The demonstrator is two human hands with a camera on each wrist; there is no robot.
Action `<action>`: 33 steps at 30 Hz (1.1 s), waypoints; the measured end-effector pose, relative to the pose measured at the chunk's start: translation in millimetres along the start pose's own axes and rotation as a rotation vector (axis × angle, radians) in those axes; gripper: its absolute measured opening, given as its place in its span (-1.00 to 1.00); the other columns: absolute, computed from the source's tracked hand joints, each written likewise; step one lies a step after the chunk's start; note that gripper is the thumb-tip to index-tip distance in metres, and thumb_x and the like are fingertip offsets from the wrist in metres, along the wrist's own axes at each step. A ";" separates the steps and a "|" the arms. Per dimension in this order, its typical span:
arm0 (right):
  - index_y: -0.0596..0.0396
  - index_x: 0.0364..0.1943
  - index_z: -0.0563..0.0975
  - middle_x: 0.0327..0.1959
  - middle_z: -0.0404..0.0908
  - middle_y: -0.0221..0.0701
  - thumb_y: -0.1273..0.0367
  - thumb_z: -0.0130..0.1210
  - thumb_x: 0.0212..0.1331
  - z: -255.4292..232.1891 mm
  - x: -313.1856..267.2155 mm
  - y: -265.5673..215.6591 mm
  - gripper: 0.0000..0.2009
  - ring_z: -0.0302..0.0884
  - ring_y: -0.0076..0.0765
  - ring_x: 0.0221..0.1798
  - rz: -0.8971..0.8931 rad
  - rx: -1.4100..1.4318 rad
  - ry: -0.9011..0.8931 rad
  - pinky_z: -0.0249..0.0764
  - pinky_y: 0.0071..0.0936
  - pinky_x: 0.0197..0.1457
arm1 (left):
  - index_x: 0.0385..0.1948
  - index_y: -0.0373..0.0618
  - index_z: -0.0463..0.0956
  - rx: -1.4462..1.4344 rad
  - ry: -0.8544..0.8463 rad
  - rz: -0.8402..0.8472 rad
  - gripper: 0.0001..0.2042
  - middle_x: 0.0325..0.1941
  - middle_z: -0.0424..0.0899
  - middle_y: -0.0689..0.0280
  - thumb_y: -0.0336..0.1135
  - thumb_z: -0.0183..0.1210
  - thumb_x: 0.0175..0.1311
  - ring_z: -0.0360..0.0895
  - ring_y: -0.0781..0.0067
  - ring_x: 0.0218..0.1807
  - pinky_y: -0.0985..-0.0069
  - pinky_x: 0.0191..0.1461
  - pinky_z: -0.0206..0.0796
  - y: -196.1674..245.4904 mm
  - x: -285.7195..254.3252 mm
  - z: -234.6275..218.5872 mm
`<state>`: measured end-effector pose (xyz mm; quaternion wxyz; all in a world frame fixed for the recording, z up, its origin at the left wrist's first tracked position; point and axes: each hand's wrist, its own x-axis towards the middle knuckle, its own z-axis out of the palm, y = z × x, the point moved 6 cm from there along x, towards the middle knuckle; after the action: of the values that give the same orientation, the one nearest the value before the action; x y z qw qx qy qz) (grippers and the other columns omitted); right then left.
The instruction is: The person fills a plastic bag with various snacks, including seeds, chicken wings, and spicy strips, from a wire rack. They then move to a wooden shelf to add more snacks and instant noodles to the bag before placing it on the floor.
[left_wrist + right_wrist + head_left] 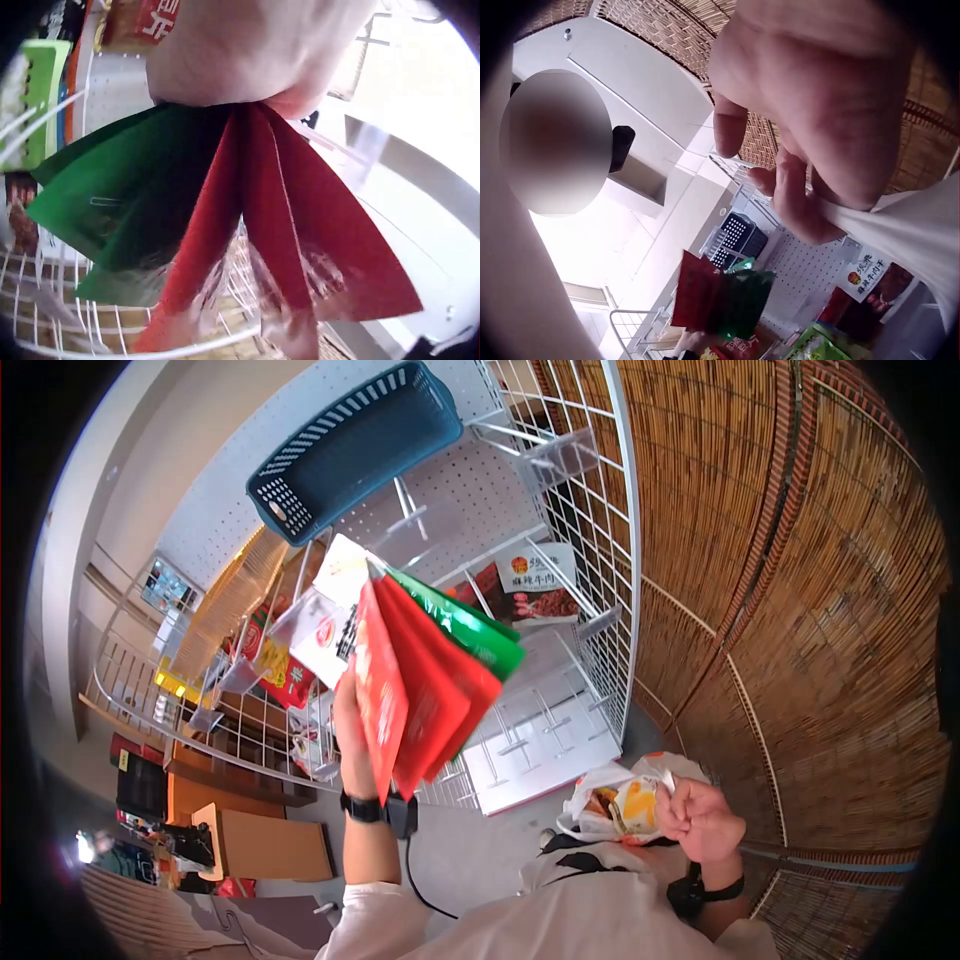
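My left hand (pixel 350 735) grips several flat packets at one end, red packets (pixel 425 690) and green ones (pixel 460 622) fanned apart, in front of the wire rack. In the left wrist view the fingers of my left hand (pixel 240 52) are mostly hidden, and green packets (pixel 112 202) and red packets (pixel 330 247) spread below it. At the lower right, my right hand (pixel 705 820) pinches part of a white plastic bag (pixel 585 822) with things inside. The right wrist view shows my right hand (pixel 810 112) with its fingers curled on the white plastic (pixel 900 225).
A dark teal basket (pixel 360 455) sits high on the white wire rack (pixel 630 530). A packet with a white label (pixel 540 572) is on a lower level, and red and yellow packets (pixel 275 660) are at the left. Woven reed screens (pixel 720 510) stand at the right; cardboard (pixel 275 847) lies lower left.
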<state>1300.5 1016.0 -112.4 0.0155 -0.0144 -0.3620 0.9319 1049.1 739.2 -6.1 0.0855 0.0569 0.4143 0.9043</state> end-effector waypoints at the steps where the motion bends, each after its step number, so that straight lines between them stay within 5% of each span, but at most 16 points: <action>1: 0.17 -0.54 0.28 -0.51 0.21 -0.38 0.24 0.09 -0.19 -0.9 3.0 -0.8 -0.69 0.06 -0.58 -0.59 0.011 0.004 0.016 0.03 -0.63 -0.57 | 0.07 -0.20 0.34 0.084 0.179 0.137 -0.62 -0.05 0.59 0.20 -0.14 -0.16 0.38 0.59 0.25 -0.13 0.42 -0.02 0.47 2.3 -35.1 14.3; 5: 0.19 -0.52 0.28 -0.47 0.23 -0.36 0.26 0.08 -0.15 -2.9 2.5 -5.4 -0.71 0.06 -0.58 -0.56 -0.020 0.059 -0.046 0.04 -0.62 -0.52 | 0.06 -0.20 0.34 0.326 0.116 -0.152 -0.59 -0.04 0.58 0.20 -0.09 -0.10 0.33 0.59 0.24 -0.17 0.33 -0.04 0.46 -21.3 -98.5 -22.3; 7: 0.18 -0.50 0.27 -0.43 0.20 -0.37 0.26 0.08 -0.14 2.3 5.8 -13.3 -0.70 0.06 -0.58 -0.53 -0.001 0.059 -0.045 0.03 -0.63 -0.50 | 0.05 -0.22 0.33 0.253 0.025 -0.086 -0.59 -0.05 0.57 0.19 -0.21 0.08 0.23 0.59 0.27 -0.15 0.34 -0.03 0.45 -42.3 -102.7 -85.7; 10: 0.14 -0.51 0.25 -0.45 0.14 -0.43 0.24 0.06 -0.09 5.8 8.9 -17.5 -0.71 0.03 -0.59 -0.51 0.005 0.063 -0.101 0.01 -0.66 -0.49 | 0.04 -0.28 0.34 0.603 -0.073 -0.025 -0.61 -0.10 0.57 0.24 -0.46 0.14 0.14 0.56 0.34 -0.11 0.40 0.00 0.39 -72.8 -117.8 -75.3; 13: 0.12 -0.51 0.25 -0.40 0.15 -0.41 0.31 -0.01 -0.14 12.8 10.6 -11.6 -0.78 0.01 -0.61 -0.54 0.016 0.104 -0.160 -0.02 -0.67 -0.52 | -0.21 -0.24 0.55 1.384 -0.634 -0.067 -0.77 -0.19 0.61 0.19 -0.53 0.12 0.05 0.55 0.38 -0.05 0.44 0.02 0.38 -107.2 -120.2 -38.2; 15: 0.12 -0.51 0.24 -0.42 0.14 -0.43 0.30 0.00 -0.13 18.6 11.8 -7.9 -0.78 0.01 -0.61 -0.53 0.048 0.105 -0.184 -0.02 -0.67 -0.51 | -0.27 -0.22 0.58 1.310 -0.924 0.309 -0.73 -0.18 0.60 0.18 -0.56 0.11 -0.10 0.56 0.24 -0.05 0.37 0.04 0.39 -136.0 -122.3 8.8; 17: 0.12 -0.52 0.24 -0.42 0.12 -0.44 0.29 -0.01 -0.12 21.4 12.1 -6.9 -0.77 0.00 -0.61 -0.52 0.050 0.191 -0.171 -0.01 -0.66 -0.51 | -0.24 -0.24 0.56 1.337 -1.004 0.325 -0.65 -0.14 0.59 0.17 -0.58 0.08 -0.20 0.52 0.09 -0.03 0.30 0.07 0.38 -167.6 -125.4 12.4; 23: 0.15 -0.50 0.24 -0.33 0.16 -0.37 0.21 0.05 -0.13 14.3 6.0 -7.4 -0.68 0.02 -0.58 -0.50 0.065 0.312 -0.137 0.07 -0.63 -0.46 | -0.17 -0.23 0.53 1.222 -1.153 0.110 -0.62 -0.01 0.55 0.17 -0.57 0.10 -0.16 0.47 0.12 0.05 0.34 0.12 0.35 -252.8 -135.7 -22.3; 33: 0.15 -0.48 0.25 -0.34 0.15 -0.38 0.22 0.06 -0.10 10.7 -3.4 -3.6 -0.69 0.05 -0.54 -0.48 0.077 0.335 -0.102 0.10 -0.59 -0.45 | -0.41 -0.33 0.50 0.955 -1.275 0.323 -0.79 -0.26 0.53 0.18 -0.50 0.09 -0.17 0.49 0.15 -0.15 0.35 0.00 0.37 -236.1 -185.3 50.0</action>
<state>1303.5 1011.3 -102.0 -0.0365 0.0218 -0.2014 0.9786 1264.6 890.4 -158.7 0.1399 0.6507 0.6137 0.4248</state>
